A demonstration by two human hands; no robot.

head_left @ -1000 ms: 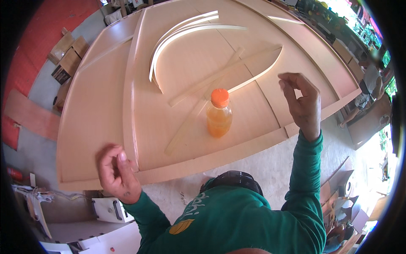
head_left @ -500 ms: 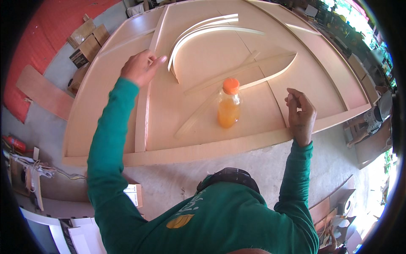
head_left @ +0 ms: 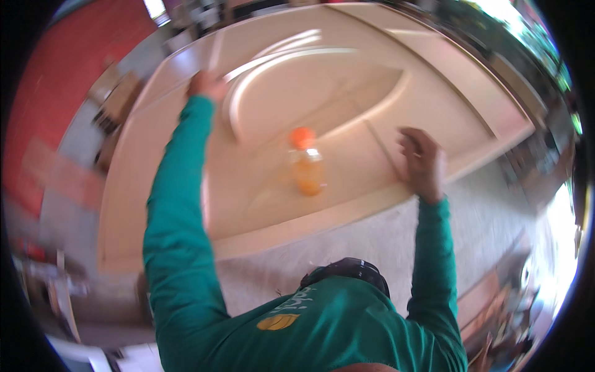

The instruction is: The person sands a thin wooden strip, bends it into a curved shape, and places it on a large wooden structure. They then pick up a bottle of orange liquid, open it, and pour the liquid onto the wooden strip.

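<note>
My left hand (head_left: 209, 85) reaches over the far left of a large framed wooden panel (head_left: 266, 239). It is smeared by motion, right beside the end of pale curved strips (head_left: 263, 62); whether it touches them I cannot tell. My right hand (head_left: 424, 164) hovers by the panel's near right edge, fingers loosely bent and apart, nothing seen in it. Between my arms stands a clear bottle (head_left: 308, 173) of orange liquid with an orange cap. Behind the bottle another thin bent strip (head_left: 372, 115) lies on the panel.
Cardboard boxes (head_left: 121, 96) stand on the floor left of the panel, near a red wall covering (head_left: 74, 68). A flat board (head_left: 65, 173) leans there. Cluttered materials line the right side, and wooden pieces (head_left: 480, 304) lie at the lower right.
My left hand has moved farther out, toward the curved strips. The whole view has shifted and turned, and much of it is blurred. My right hand keeps nearly the same pose.
</note>
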